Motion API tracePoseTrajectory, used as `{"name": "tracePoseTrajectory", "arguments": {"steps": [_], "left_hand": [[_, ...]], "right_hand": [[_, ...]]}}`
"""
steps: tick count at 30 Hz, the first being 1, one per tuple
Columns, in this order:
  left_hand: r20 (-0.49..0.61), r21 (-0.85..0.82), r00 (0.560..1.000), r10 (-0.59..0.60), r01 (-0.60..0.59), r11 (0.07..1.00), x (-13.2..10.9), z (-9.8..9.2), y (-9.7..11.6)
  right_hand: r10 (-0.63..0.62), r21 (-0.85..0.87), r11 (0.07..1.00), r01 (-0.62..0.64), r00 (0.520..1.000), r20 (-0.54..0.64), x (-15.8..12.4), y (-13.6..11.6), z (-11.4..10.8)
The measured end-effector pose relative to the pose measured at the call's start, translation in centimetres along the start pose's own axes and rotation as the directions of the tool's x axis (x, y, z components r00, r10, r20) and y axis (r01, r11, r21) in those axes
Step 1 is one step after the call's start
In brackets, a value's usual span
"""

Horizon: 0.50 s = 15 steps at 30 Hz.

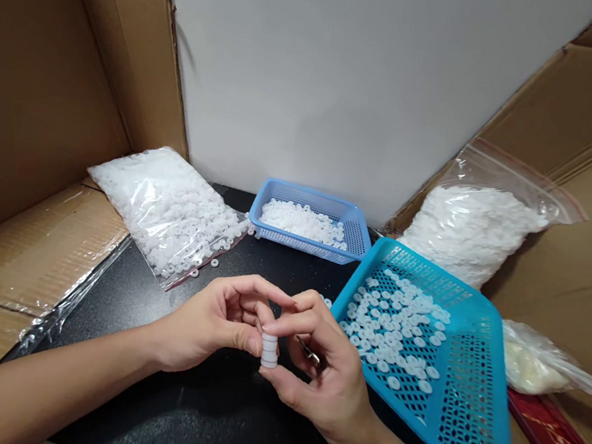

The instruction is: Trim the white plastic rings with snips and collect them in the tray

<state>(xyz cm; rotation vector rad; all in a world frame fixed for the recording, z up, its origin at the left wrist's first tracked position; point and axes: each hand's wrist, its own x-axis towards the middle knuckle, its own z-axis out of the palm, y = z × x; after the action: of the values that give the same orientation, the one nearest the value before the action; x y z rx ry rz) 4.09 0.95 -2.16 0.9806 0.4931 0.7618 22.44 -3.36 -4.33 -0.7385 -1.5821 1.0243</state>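
Note:
A short stack of white plastic washers (269, 351) is held upright between my two hands, above the black table. My left hand (218, 318) presses its thumb against the left side of the stack, with its fingers curled at the top. The thumb of my right hand (336, 380) supports the stack from below, while its index finger rests on the top. A small shiny metal piece (309, 350) shows among the curled fingers of my right hand; its kind is unclear. The fingertips partly hide the upper end of the stack.
A turquoise basket (470, 396) with loose washers stands at right, a blue basket (353, 249) with more behind. Bags of white pieces lie at left (158, 209) and far right (467, 225). A small bag (531, 361) and red object (556, 435) sit beyond the turquoise basket. Cardboard surrounds the table.

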Motion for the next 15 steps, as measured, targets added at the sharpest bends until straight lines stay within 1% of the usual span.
{"name": "tracePoseTrajectory", "arguments": {"steps": [6,12,15], "left_hand": [[0.021,-0.022,1.0,-0.001,0.001,1.0,-0.07,-0.04,0.1],[0.06,-0.125,0.998,-0.001,0.008,0.992,-0.19,0.38,0.26],[0.052,-0.174,0.999,-0.015,0.024,0.985,-0.22,0.52,0.26]], "right_hand": [[0.01,0.02,1.0,-0.01,1.0,-0.002,0.07,-0.05,-0.01],[0.012,0.002,1.0,-0.012,1.0,-0.028,0.11,-0.13,-0.03],[0.019,0.001,1.0,-0.019,0.999,-0.028,0.06,-0.07,-0.05]]}}
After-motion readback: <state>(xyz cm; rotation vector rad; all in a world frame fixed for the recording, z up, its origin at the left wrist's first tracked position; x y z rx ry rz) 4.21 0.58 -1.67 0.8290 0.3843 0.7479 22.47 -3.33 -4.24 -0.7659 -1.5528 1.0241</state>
